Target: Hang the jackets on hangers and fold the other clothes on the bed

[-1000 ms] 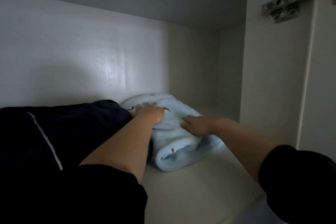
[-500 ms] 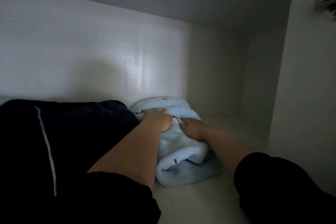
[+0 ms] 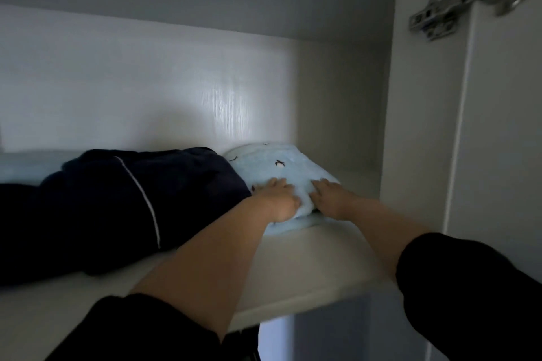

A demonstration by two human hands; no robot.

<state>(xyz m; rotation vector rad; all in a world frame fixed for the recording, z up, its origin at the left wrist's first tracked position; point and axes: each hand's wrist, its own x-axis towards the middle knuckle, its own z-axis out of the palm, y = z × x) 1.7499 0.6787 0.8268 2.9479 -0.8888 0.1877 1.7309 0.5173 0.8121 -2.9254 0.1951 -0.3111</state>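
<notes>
As two forearms (image 3: 205, 258) reach over the white shelf (image 3: 308, 272), two folded garments lie on it: one navy bundle (image 3: 117, 208) at the shelf's left, one pale-blue bundle (image 3: 281, 167) toward its back right. Left hand (image 3: 275, 199) and right hand (image 3: 328, 198) both press the pale-blue bundle, fingers straight, clasping nothing.

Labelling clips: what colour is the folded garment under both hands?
Folded garment: light blue, small dark motifs; head view.

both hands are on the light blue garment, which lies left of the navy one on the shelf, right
Wrong side: the head view shows the left hand and right hand on the light blue garment, but it lies right of the navy one on the shelf.
</notes>
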